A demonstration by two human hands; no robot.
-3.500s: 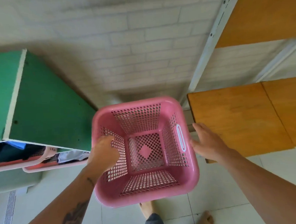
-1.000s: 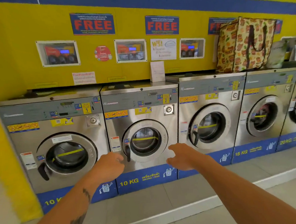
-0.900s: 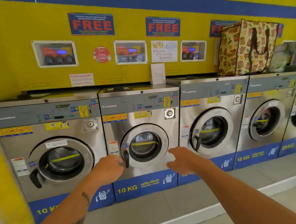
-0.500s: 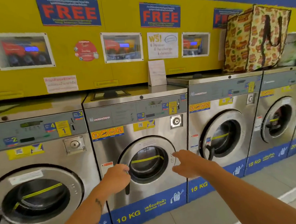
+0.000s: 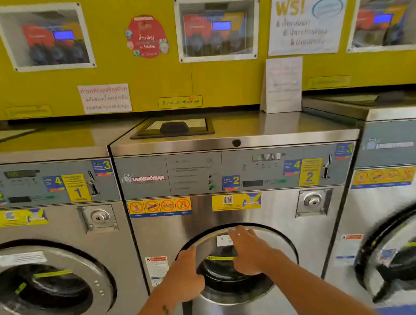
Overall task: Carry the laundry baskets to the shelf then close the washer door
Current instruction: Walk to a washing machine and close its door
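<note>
I stand close to the middle steel washer (image 5: 263, 173), marked 2. Its round door (image 5: 276, 238) has a metal ring and a dark glass window. My left hand (image 5: 184, 276) is closed around the black door handle (image 5: 187, 311) at the door's left rim; the handle's lower end sticks out below my fist. My right hand (image 5: 250, 251) lies flat on the upper part of the door, fingers stretched up and left. The door sits at or very near the washer front. No laundry basket is in view.
Washer 1 (image 5: 51, 274) stands to the left and another washer (image 5: 394, 244) to the right, both with round doors. A white paper sign (image 5: 282, 86) leans against the yellow wall (image 5: 210, 85) on top of the middle washer.
I let go of the pink basket by the shelf, turned and walked up to the washers. Both hands rose to washer 2's door; the left took the handle, the right landed on the door.
</note>
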